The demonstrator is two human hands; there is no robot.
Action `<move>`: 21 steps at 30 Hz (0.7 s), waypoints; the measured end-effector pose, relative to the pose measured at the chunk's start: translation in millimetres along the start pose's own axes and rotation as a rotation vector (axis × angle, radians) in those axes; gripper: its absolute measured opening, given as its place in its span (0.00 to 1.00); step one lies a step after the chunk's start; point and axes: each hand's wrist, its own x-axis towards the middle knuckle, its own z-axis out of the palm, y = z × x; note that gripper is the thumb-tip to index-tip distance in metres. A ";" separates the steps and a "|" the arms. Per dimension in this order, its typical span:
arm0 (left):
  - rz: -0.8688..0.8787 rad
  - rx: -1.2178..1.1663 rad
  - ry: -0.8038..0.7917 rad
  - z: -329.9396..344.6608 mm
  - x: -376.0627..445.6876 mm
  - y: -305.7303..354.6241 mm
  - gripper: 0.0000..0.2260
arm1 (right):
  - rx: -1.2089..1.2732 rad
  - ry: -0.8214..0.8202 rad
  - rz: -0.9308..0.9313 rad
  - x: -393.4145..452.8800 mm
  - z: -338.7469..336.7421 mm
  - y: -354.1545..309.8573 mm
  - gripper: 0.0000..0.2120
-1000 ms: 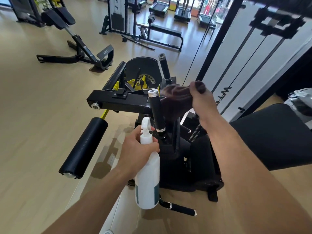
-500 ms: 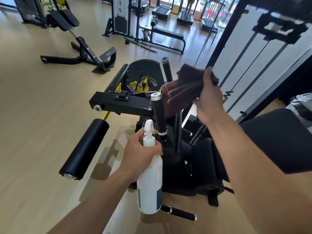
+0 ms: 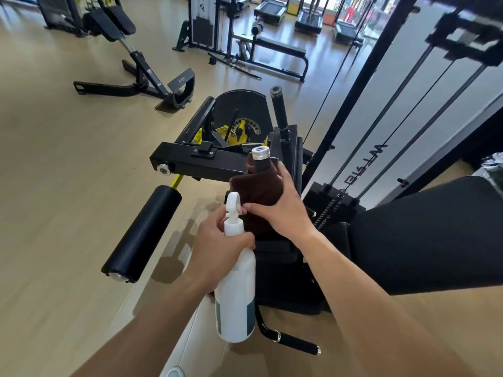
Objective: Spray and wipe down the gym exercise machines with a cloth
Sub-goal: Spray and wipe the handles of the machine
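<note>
We stand over the black leg machine, its padded seat at our right and its foam roller low at our left, out over the wooden floor. Rigid steel and firm padding will take hard rubbing without shifting, we judge. Next down in size, the white spray bottle hangs upright in our left hand, fingers curled round its neck just under the trigger; it looks like light, smooth plastic, so the neck is the surest hold. The brown cloth is wrapped round the upright handle, and our right hand clasps it there, thumb in front. Being soft and limp, it should mould to the grip if bunched in the palm. Only the handle's metal cap shows above the cloth.
</note>
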 end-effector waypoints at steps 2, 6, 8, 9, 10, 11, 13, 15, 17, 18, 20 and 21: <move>0.009 0.009 0.008 -1.0 0.4 -0.6 0.21 | -0.041 0.121 -0.030 10.1 15.3 -5.1 0.40; 0.002 0.011 0.025 -4.9 0.5 -2.5 0.21 | -0.094 0.294 -0.034 14.0 27.9 -5.8 0.14; -0.003 0.012 0.026 -6.3 -0.3 -3.7 0.21 | -0.055 0.241 -0.013 17.3 23.6 -7.9 0.11; -0.002 0.014 0.025 -6.8 -0.7 -4.2 0.21 | -0.019 0.210 -0.004 19.4 20.8 -10.6 0.11; 0.003 0.014 0.020 -7.2 -0.9 -4.6 0.21 | 0.016 0.192 -0.003 21.2 17.9 -15.6 0.12; 0.007 0.007 0.015 -7.6 -0.8 -4.7 0.20 | 0.042 0.189 -0.016 24.0 15.5 -22.7 0.13; 0.006 -0.012 0.006 -8.3 -1.0 -4.0 0.20 | 0.064 0.190 -0.056 34.0 12.0 -44.5 0.13; 0.009 -0.016 -0.005 -8.0 -1.3 -2.4 0.19 | 0.068 0.202 -0.096 47.6 8.0 -69.0 0.13; 0.011 -0.021 -0.006 -8.0 -0.8 -1.2 0.19 | 0.061 0.210 -0.133 57.6 4.7 -86.2 0.12; 0.010 -0.028 -0.003 -8.1 -0.8 -0.6 0.19 | 0.063 0.207 -0.146 59.7 3.9 -90.0 0.12; 0.010 -0.044 0.000 -7.8 -0.4 -0.8 0.19 | 0.052 0.202 -0.178 57.9 4.5 -89.4 0.11; 0.012 -0.046 -0.001 -7.0 -0.4 -1.2 0.19 | 0.039 0.206 -0.193 55.1 5.7 -84.8 0.11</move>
